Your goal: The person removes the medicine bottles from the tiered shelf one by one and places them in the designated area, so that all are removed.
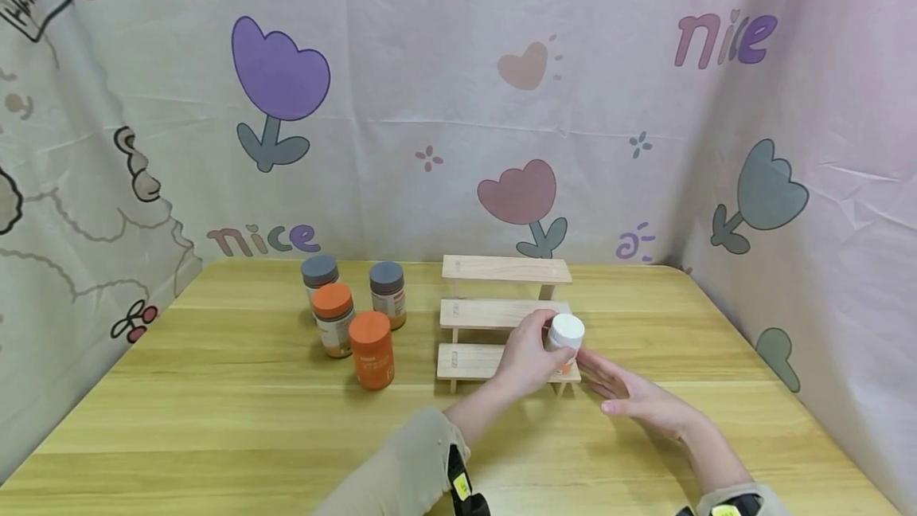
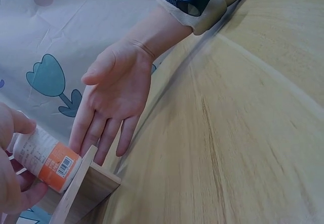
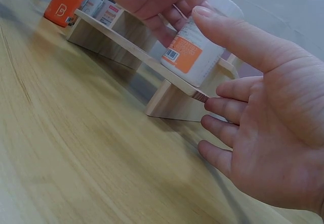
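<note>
At the right end of a three-step wooden display rack's (image 1: 469,361) lowest step stands a white pill bottle (image 1: 567,330) with a white cap. My left hand (image 1: 528,353) grips it around the sides, thumb in front. An orange label panel with a barcode shows on the bottle (image 2: 55,165) in the left wrist view. Its base meets the step's board (image 3: 136,54) in the right wrist view. My right hand (image 1: 648,403) is just right of the rack, palm turned toward it and fingers extended. The right hand (image 3: 273,117) holds nothing; its fingertips are near the board's end.
Left of the rack are an all-orange bottle (image 1: 372,357), an orange-capped bottle (image 1: 335,333) and two grey-capped bottles, one nearer the rack (image 1: 388,301) and one farther left (image 1: 319,271). A patterned cloth (image 1: 401,62) hangs behind and beside the wooden table (image 1: 236,436).
</note>
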`<state>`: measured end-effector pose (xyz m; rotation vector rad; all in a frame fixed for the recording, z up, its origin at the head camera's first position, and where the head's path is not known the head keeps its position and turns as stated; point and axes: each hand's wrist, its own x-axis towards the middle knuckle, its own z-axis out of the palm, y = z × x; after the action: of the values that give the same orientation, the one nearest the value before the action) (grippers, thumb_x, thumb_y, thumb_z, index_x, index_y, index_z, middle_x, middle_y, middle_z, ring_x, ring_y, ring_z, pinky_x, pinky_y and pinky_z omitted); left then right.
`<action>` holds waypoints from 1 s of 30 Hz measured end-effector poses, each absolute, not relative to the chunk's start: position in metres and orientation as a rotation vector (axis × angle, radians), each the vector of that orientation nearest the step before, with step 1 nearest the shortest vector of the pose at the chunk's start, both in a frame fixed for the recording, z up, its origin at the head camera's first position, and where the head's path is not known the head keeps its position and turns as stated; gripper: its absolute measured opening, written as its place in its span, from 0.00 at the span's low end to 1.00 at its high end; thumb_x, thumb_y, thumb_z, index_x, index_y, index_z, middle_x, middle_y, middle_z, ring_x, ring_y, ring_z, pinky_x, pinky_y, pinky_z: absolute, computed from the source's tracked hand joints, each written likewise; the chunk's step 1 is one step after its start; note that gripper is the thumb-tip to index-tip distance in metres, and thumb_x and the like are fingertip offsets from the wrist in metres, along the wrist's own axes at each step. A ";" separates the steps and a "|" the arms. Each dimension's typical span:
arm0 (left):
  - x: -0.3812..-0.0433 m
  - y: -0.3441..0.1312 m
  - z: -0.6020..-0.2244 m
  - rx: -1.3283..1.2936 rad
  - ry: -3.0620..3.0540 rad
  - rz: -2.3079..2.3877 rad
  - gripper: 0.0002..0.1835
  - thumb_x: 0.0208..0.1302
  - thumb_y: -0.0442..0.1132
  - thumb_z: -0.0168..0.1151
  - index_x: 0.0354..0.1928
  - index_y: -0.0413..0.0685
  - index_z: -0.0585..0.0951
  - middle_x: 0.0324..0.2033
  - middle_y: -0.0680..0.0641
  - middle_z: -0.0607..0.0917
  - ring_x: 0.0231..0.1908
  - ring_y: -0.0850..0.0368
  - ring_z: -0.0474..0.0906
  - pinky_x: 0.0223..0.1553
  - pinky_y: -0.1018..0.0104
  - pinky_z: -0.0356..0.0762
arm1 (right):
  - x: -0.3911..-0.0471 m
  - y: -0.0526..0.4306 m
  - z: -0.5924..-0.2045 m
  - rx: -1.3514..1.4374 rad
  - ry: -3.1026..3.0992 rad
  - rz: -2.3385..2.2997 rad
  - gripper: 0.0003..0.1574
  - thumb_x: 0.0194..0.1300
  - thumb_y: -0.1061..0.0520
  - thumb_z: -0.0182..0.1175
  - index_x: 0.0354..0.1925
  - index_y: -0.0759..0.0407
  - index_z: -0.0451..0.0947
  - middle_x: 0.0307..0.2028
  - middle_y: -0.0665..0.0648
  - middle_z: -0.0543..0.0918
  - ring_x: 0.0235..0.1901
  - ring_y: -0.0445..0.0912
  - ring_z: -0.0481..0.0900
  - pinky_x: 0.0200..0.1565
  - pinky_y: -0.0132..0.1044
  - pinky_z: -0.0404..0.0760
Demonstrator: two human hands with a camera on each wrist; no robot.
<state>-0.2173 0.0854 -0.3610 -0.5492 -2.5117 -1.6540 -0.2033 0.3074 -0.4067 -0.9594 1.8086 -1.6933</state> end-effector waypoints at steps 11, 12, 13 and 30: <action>-0.219 0.085 -0.366 -0.564 -2.499 -1.635 0.26 0.50 0.38 0.71 0.53 0.43 0.75 0.41 0.51 0.80 0.41 0.60 0.74 0.43 0.68 0.72 | -0.203 0.308 -0.407 -0.945 1.806 -1.690 0.45 0.66 0.69 0.47 0.69 0.73 0.30 0.66 0.74 0.28 0.67 0.35 0.50 0.63 0.26 0.53; -0.219 0.084 -0.366 -0.562 -2.501 -1.637 0.26 0.50 0.38 0.71 0.53 0.44 0.75 0.41 0.52 0.80 0.40 0.60 0.73 0.42 0.68 0.72 | -0.203 0.308 -0.407 -0.943 1.808 -1.690 0.45 0.66 0.69 0.47 0.69 0.73 0.30 0.66 0.74 0.29 0.67 0.35 0.50 0.63 0.26 0.53; -0.219 0.084 -0.366 -0.560 -2.504 -1.638 0.26 0.50 0.38 0.71 0.53 0.44 0.75 0.40 0.52 0.80 0.39 0.60 0.73 0.42 0.68 0.72 | -0.203 0.308 -0.407 -0.943 1.809 -1.689 0.45 0.66 0.69 0.47 0.69 0.73 0.30 0.66 0.74 0.29 0.67 0.35 0.50 0.63 0.26 0.53; -0.220 0.081 -0.367 -0.553 -2.522 -1.618 0.27 0.49 0.41 0.72 0.52 0.44 0.77 0.38 0.54 0.80 0.38 0.62 0.75 0.41 0.69 0.73 | -0.203 0.309 -0.407 -0.919 1.839 -1.665 0.45 0.67 0.68 0.47 0.69 0.72 0.29 0.67 0.73 0.29 0.67 0.35 0.50 0.62 0.26 0.54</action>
<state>-0.2199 0.0813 -0.3675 -0.5532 -2.5225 -1.6178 -0.2035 0.3086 -0.4069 -0.9188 1.8388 -1.6649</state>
